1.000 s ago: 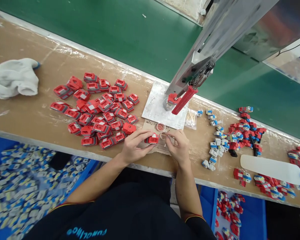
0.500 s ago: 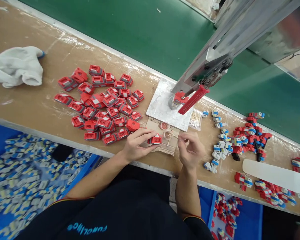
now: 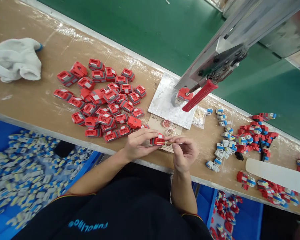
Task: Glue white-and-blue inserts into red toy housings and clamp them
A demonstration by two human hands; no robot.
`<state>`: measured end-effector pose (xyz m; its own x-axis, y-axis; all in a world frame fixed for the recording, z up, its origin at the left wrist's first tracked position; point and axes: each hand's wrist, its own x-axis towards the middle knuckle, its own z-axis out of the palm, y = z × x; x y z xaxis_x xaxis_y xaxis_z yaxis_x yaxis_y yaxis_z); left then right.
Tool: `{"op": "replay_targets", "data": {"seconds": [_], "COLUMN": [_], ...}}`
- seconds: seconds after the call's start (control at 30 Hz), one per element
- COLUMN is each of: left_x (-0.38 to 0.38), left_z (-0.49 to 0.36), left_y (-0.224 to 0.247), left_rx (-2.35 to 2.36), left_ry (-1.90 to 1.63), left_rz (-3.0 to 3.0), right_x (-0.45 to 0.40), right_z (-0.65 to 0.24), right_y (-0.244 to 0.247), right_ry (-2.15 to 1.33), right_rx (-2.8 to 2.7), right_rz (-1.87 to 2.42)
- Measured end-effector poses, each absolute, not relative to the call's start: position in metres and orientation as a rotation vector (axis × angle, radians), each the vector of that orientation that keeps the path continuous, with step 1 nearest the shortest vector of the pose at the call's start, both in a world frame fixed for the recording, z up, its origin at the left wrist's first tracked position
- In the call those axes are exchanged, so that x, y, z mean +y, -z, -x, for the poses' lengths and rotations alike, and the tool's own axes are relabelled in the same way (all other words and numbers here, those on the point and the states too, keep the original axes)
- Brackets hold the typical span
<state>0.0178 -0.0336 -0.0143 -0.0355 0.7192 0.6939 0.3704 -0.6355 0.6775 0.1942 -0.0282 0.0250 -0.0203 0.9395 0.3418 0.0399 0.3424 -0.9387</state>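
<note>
My left hand [image 3: 140, 144] is closed on a red toy part [image 3: 155, 139] with grey and white areas. Between the thumb and fingers of my right hand [image 3: 185, 154] is a thin wooden cotton swab [image 3: 168, 143]. One end of the swab reaches the red part; whether it touches cannot be made out. Just beyond my hands, two small round dishes, one with red contents [image 3: 167, 123] and one paler [image 3: 170, 132], rest on a piece of cardboard [image 3: 153, 122]. A heap of similar red parts [image 3: 106, 100] lies left of them.
A metal press with a red handle [image 3: 200, 95] stands on a white plate [image 3: 160, 100]. Beside it lies a bag of cotton swabs [image 3: 199, 117]. White-blue parts [image 3: 222, 146], red assemblies [image 3: 252, 133] and a white bottle [image 3: 277, 175] lie rightward. A white glove [image 3: 20, 60] lies left.
My right hand has moved left from the dishes, bringing the swab to the red part. My left hand still holds that part. The view has shifted slightly.
</note>
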Motion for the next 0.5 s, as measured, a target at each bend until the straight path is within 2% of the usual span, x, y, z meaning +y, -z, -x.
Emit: {"op": "replay_targets", "data": {"seconds": [0.5], "left_x": [-0.0339], "left_z": [-0.0185], "left_y": [0.0117], "left_rx": [1.116], "left_ry": [-1.734], "left_rz": [-1.929], "right_x": [-0.0256], "right_z": [-0.1937], "right_y": [-0.0286], "right_ry": [-0.849], "right_rx": [-1.457], "right_rz": [0.971]}}
